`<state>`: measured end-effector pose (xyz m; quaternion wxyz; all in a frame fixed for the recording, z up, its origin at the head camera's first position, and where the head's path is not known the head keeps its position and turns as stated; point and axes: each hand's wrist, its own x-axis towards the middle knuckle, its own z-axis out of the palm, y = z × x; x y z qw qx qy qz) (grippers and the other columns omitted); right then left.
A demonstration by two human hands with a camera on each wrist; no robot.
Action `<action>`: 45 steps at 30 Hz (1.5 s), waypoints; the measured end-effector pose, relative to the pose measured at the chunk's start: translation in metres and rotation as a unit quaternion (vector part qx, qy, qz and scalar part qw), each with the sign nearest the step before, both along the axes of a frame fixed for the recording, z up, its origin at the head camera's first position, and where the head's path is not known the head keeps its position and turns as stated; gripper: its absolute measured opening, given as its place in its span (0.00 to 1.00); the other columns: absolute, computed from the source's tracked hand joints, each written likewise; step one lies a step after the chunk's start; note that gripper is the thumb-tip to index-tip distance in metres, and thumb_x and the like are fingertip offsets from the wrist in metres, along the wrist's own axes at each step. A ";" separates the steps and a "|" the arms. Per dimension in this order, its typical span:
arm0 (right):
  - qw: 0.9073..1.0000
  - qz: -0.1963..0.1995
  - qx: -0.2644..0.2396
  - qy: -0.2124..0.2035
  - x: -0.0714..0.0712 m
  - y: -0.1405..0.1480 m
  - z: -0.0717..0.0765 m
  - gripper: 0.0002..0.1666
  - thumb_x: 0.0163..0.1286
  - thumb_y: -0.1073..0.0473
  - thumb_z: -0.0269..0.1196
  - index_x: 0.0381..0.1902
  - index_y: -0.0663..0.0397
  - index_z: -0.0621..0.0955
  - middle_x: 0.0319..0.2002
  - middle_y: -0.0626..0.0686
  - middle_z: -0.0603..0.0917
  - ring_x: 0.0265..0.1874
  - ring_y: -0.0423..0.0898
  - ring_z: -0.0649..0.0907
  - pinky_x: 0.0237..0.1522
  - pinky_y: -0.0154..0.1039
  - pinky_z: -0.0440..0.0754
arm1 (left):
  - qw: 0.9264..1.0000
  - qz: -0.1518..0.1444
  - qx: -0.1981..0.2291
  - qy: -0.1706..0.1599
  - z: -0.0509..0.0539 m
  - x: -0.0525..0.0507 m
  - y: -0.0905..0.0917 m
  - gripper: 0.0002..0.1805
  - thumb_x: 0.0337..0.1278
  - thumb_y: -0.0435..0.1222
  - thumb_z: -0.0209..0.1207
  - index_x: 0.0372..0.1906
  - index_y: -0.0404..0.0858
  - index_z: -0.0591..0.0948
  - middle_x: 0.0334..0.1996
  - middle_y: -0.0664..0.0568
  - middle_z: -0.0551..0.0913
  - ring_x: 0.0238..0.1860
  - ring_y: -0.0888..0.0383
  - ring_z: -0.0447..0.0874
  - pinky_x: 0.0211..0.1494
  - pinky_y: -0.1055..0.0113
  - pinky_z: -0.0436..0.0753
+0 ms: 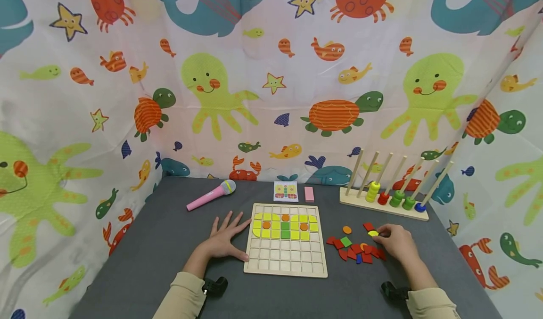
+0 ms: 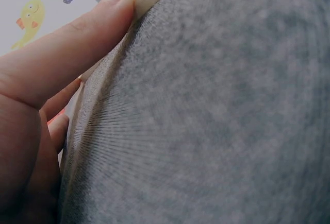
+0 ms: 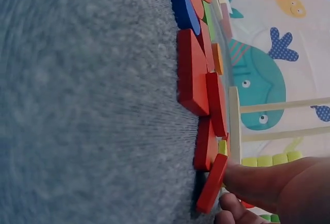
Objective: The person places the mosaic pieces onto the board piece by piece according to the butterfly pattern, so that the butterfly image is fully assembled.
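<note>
My left hand (image 1: 226,240) lies with spread fingers at the left side of a wooden grid board (image 1: 285,268). Its thumb (image 2: 77,44) touches the board's edge. Yellow, orange and green tiles fill cells in the board's upper rows. To the right, my right hand (image 1: 396,241) pinches a yellow tile (image 1: 373,233) at its fingertips, above the far side of a loose pile. In the right wrist view, red tiles (image 3: 192,72) partly hide the yellow tile and the fingertips. The pile also holds a green tile (image 1: 346,241) and a blue tile (image 1: 358,258).
Behind the board are a picture card (image 1: 286,192) and a pink block (image 1: 309,194). A pink toy microphone (image 1: 212,196) lies at the back left. A peg stand (image 1: 383,207) with coloured rings stands at the back right. A printed curtain (image 1: 271,140) encloses the grey table (image 1: 140,257).
</note>
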<state>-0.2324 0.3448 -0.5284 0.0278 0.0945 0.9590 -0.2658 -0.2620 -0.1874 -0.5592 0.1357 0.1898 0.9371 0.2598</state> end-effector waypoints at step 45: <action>0.980 0.066 -0.167 0.081 -0.014 -0.119 0.022 0.10 0.65 0.56 0.72 0.41 0.53 0.85 0.31 0.51 0.84 0.30 0.47 0.78 0.31 0.37 0.78 | 1.000 0.000 -0.002 0.001 0.001 0.001 0.001 0.66 0.30 0.70 0.73 0.80 0.60 0.56 0.83 0.52 0.44 0.82 0.40 0.26 0.73 0.31 0.22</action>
